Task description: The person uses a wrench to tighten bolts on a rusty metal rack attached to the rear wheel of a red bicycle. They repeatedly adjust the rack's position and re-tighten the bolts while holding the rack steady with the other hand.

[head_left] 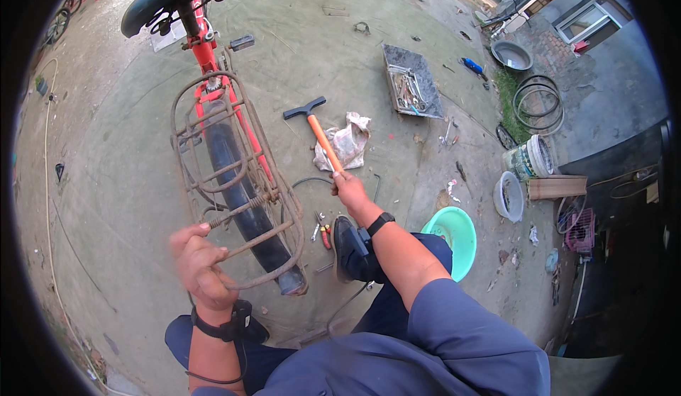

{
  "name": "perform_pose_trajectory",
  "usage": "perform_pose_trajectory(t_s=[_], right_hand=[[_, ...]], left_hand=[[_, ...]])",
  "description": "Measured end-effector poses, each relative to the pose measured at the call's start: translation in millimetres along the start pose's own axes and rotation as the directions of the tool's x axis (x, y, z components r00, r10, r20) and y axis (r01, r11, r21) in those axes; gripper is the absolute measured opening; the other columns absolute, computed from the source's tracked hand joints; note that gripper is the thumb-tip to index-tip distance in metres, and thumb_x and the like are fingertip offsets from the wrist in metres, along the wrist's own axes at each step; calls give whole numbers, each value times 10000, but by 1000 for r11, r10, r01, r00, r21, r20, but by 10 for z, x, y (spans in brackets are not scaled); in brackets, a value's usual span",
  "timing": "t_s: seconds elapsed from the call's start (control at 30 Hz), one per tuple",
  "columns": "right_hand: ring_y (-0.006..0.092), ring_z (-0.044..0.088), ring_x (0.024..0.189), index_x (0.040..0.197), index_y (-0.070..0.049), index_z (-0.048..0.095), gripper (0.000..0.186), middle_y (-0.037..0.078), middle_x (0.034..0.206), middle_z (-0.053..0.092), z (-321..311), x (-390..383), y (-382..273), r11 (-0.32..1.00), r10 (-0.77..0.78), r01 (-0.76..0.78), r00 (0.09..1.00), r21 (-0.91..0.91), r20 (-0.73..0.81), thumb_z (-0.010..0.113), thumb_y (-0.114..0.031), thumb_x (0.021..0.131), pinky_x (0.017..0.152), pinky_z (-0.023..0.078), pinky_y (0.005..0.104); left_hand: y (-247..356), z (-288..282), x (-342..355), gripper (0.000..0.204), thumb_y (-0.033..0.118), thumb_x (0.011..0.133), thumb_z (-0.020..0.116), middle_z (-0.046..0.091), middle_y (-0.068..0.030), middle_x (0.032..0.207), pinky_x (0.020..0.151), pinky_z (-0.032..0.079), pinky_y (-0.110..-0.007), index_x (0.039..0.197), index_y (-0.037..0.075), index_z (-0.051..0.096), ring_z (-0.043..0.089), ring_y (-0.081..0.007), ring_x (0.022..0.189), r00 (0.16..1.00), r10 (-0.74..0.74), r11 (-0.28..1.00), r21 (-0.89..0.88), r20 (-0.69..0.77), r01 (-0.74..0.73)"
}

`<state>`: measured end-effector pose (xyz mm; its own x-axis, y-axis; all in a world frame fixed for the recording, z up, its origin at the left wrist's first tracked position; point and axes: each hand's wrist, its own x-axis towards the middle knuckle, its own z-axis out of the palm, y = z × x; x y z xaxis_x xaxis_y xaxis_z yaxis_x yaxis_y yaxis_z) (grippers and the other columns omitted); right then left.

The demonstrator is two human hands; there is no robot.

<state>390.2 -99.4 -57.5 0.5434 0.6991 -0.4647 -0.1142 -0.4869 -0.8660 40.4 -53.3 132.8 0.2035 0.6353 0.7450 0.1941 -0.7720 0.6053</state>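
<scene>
A red bicycle (204, 54) stands in front of me, its black saddle (167, 2) at the top left. Over the rear wheel's black tyre or mudguard (245, 197) sits a rusty metal rear rack (273, 229). My left hand (204, 265), slightly blurred, has its fingers curled round the rack's near left corner. To the right of the rack, my right hand (352, 194) is closed on the near end of a tool with an orange shaft and a black forked end (319, 134). That forked end points away from me. A stained white rag (352, 141) lies beside the shaft.
Pliers with red handles (325, 236) lie by my shoe (347, 251). A green basin (454, 240) stands at my right. Farther off are a tray of wrenches (415, 77), a blue power tool (473, 68), a grey basin (512, 56), loose tyres (538, 105) and buckets (528, 158).
</scene>
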Motion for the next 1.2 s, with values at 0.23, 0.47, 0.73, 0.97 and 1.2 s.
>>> perform_pose_trajectory(t_s=[0.23,0.47,0.73,0.97,1.2], right_hand=[[156,630,714,1203,-23,615,328,25,819,628,-322,-528,-1482,836,-331,267,942,479,54,476,-296,1083,704,542,315],[162,639,710,1227,-29,592,329,26,829,634,131,-967,-1657,790,-208,46,958,611,197,467,-298,1085,707,565,336],[68,463,543,1204,-39,601,340,-26,760,525,429,-1107,-1847,857,-307,96,885,506,351,575,-338,1044,566,455,266],[44,394,507,1193,-52,598,319,-49,726,477,591,-1171,-1894,864,-330,120,868,489,370,661,-296,998,515,391,248],[34,379,517,1188,-48,602,309,-56,718,469,689,-1210,-1902,856,-365,127,836,501,411,663,-282,995,487,319,215]], left_hand=[[2,-2,24,275,231,917,398,521,-83,647,827,476,-435,777,60,561,569,-345,883,1000,6,1000,-17,-2,-6],[-14,-5,17,216,202,892,403,497,-79,643,831,477,-444,795,68,541,564,-344,883,1000,21,999,25,21,-22],[1,-5,14,229,205,923,383,467,-75,634,843,464,-449,813,78,538,565,-339,906,999,19,999,47,28,-21],[-12,-35,30,207,195,929,407,483,-69,651,871,451,-434,826,66,532,543,-321,910,998,33,999,1,54,-33],[0,-31,21,243,230,909,406,495,-76,646,812,463,-433,810,80,569,580,-343,925,999,9,1000,5,38,-9]])
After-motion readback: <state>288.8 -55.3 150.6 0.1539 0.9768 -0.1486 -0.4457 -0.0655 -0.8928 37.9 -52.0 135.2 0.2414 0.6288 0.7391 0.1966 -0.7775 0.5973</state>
